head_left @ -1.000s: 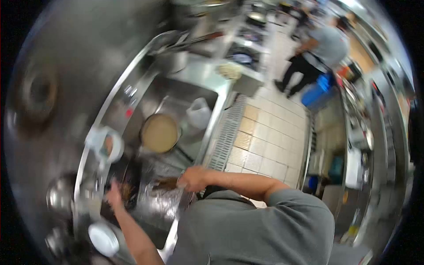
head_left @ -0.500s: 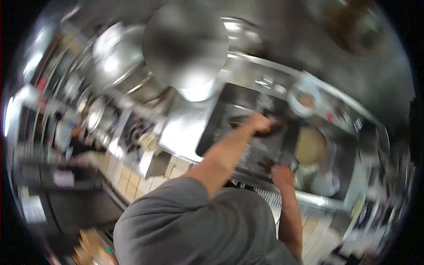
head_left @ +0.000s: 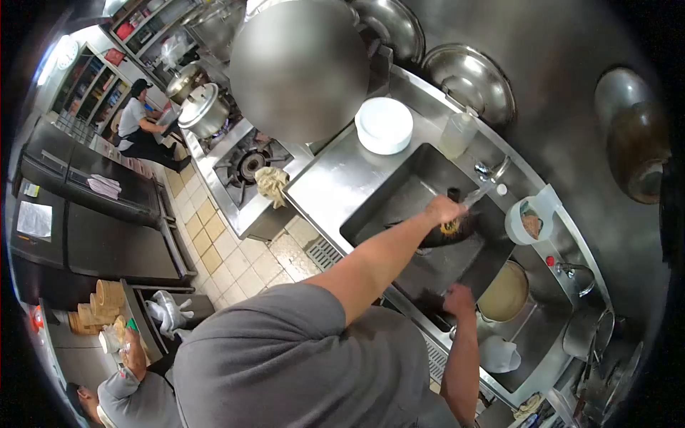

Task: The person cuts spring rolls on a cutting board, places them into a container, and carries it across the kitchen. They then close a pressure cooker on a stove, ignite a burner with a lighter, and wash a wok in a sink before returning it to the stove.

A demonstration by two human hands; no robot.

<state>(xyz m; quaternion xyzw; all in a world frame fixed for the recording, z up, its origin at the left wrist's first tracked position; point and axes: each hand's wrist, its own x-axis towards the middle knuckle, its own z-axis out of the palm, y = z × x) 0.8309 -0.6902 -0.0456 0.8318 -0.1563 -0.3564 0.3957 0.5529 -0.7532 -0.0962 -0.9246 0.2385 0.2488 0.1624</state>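
Note:
My left hand [head_left: 444, 209] is closed at the upper edge of a dark pan [head_left: 451, 232] in the left sink basin [head_left: 399, 192]. A black stub like a handle shows just past the fingers. Water runs from the faucet [head_left: 494, 171] close to this hand. Near the basin's front right, my right hand [head_left: 459, 299] is curled around a dark brush-like tool [head_left: 430, 299], blurred against the basin. Its bristles and grip cannot be made out clearly. To its right, a round pot with beige contents [head_left: 505, 291] sits in the second basin.
White bowls [head_left: 384, 125] are stacked left of the sink. A white tub [head_left: 529, 220] stands behind the basins, beside a red-topped item [head_left: 550, 261]. A stove burner [head_left: 252, 165] with a cloth [head_left: 272, 185] is at left. Two other people [head_left: 139, 125] work farther off.
The view has swung and sharpened from a blurred frame. In the picture both hands sit slightly lower and to the right, each still closed on its item. The faucet's stream is now distinct.

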